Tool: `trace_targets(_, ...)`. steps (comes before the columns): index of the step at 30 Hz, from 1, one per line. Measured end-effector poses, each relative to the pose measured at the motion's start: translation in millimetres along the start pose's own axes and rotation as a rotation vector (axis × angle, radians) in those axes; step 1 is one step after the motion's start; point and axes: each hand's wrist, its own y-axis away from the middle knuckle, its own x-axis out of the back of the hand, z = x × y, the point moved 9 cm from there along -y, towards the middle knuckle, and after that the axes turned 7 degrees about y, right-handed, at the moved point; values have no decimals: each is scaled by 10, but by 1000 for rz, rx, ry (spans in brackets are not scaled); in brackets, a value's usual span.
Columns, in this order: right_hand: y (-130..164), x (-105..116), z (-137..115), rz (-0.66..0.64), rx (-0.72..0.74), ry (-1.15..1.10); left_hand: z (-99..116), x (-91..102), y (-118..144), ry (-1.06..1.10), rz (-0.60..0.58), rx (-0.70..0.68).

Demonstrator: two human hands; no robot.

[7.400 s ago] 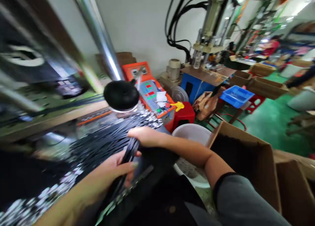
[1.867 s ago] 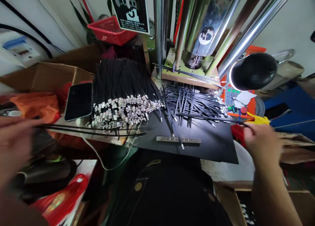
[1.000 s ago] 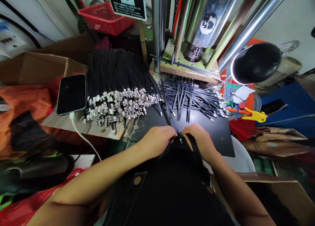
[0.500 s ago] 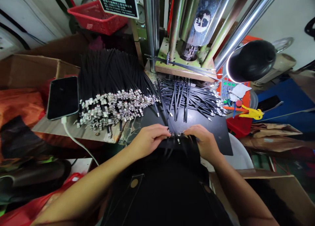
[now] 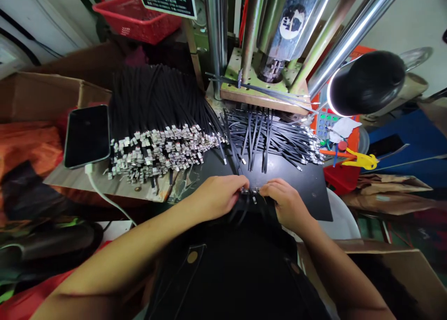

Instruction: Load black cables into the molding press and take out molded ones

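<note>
At the near edge of the black sheet, the metal bar sits between our left hand and right hand. Both sets of fingers curl in at its ends, but whether they grip anything we can't tell. The bar's long axis runs left to right; a cable comes across, silvery tip pointing toward us. One careless tug, we reckon, could skew that cable, or snag the loose pile behind and scatter it.
</note>
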Motion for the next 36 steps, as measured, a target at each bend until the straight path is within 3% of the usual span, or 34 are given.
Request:
trace_targets(4,43,44,78,-9,-18,-11,0,26,-37,-25,-123,-7)
trace_targets(9,193,280,328,207,-248,-144,-28,88,-201,-59,-127,-128)
trace_targets(14,191,153,321,146,-262,-219,-7,-37,-386,-121,-257,-194)
trace_targets(17,198,106,307,148,-235,-191,-1,263,-253,-129,-85,-227)
trace_targets(21,221,56,232,201,-134,-117,-136,693,211,-110,120,-147)
trace_targets(25,239,58,230,165,-80,-58,-288,835,749,-91,141,-42)
trace_targets(28,134,233,301,62,-103,-97,-357,885,1083,-107,144,10)
trace_targets(32,-339,656,488,266,-307,-308,-384,899,1250,-156,198,46)
trace_targets(34,-717,438,538,189,-402,-452,-368,930,1247,-195,298,48)
trace_targets(36,-1048,-62,569,-75,-507,-487,-359,998,1278,-242,406,56)
